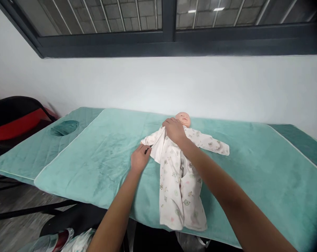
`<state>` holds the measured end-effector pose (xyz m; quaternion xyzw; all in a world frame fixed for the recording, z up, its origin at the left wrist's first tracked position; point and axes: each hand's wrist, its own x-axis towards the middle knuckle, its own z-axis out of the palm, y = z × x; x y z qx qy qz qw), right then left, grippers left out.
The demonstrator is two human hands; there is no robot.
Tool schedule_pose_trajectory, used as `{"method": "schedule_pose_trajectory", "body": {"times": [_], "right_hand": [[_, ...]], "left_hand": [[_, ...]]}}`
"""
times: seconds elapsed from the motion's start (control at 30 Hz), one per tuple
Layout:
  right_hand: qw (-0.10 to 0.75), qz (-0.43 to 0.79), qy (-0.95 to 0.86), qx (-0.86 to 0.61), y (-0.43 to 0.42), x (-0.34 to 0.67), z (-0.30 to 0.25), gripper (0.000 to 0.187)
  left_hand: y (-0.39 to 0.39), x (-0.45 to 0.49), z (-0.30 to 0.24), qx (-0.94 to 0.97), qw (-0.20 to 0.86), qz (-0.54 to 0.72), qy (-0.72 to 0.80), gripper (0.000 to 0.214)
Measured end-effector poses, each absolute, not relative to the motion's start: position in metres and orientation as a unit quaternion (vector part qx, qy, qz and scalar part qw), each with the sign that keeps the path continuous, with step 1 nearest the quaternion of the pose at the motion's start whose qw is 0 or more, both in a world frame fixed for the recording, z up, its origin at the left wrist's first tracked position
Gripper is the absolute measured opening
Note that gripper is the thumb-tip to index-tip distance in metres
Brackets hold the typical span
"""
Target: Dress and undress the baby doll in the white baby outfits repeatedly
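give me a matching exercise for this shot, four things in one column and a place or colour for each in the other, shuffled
Things:
1. left hand
2. right hand
3. doll's head
4. table cover

Place or colour:
a. teal, spread flat
b. at the sleeve end of the romper
c. bare and pink, on the wall side
d. bunching the romper at the chest, just below the neck

Pairs: 1-b, 2-d, 3-c, 4-a

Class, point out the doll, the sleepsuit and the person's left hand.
doll [184,119], head view, on its head.
sleepsuit [179,189], head view, on its lower body.
left hand [139,159], head view, on its back.
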<state>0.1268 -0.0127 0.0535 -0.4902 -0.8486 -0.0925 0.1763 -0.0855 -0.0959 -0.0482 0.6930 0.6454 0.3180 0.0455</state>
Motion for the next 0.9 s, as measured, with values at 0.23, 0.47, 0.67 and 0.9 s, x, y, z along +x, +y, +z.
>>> {"method": "schedule_pose_trajectory", "body": {"times": [0.23, 0.47, 0.67, 0.9], "right_hand": [[0.36, 0.042, -0.782, -0.507, -0.011, 0.145, 0.051, 0.037], [0.481, 0.181, -0.705, -0.489, 0.0, 0.154, 0.043, 0.034], [0.51, 0.228, -0.68, -0.475, 0.002, 0.155, 0.039, 0.032], [0.534, 0.249, -0.664, -0.461, 0.0, 0.154, 0.039, 0.024]], "left_hand": [[-0.1, -0.078, -0.046, 0.73, 0.07, 0.323, 0.598, 0.039], [-0.098, -0.071, -0.047, 0.738, 0.228, 0.342, 0.535, 0.032], [-0.097, -0.059, -0.04, 0.664, 0.373, 0.388, 0.519, 0.044], [-0.11, -0.054, -0.025, 0.651, 0.312, 0.477, 0.5, 0.019]]}}
